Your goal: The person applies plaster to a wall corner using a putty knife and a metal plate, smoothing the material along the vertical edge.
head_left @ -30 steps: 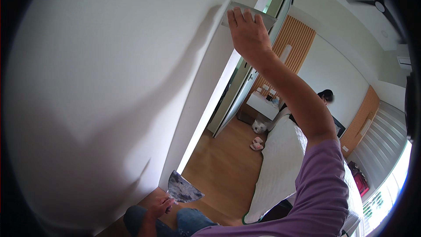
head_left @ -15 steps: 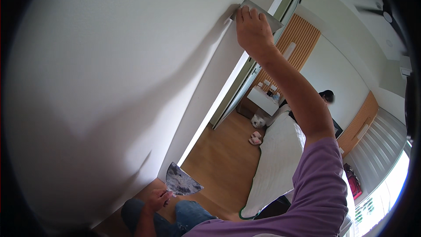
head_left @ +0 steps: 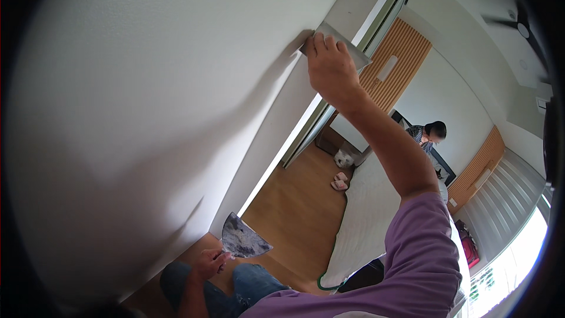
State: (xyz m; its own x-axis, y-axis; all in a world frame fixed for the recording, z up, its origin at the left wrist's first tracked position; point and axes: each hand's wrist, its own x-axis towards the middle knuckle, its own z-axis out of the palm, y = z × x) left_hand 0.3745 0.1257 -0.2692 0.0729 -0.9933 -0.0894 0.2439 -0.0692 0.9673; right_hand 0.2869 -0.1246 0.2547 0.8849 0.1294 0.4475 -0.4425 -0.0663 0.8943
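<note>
My right hand [head_left: 333, 70], raised high on the outstretched arm, grips a wide, flat metal scraper blade [head_left: 356, 54]. The blade lies across the narrow end face [head_left: 268, 129] of the white wall [head_left: 135, 100], with my fingertips over its back near the wall's corner. Low down, my left hand [head_left: 207, 263] is closed round the handle of a fan-shaped putty knife [head_left: 244, 237]. Grey-white smears cover the putty knife's broad blade, which points up and away beside the foot of the wall. My fingers hide most of its handle.
Past the wall end stands a glass door frame [head_left: 312, 132]. A white-covered bed [head_left: 362, 218] lies beyond the wooden floor [head_left: 294, 206], with pink slippers [head_left: 339, 181] and a white bag [head_left: 344, 159] nearby. Another person [head_left: 432, 135] is at the bed's far side.
My right hand and the scraper have slid down along the wall's end face. My left hand holds the putty knife almost as before. The other person shows more fully.
</note>
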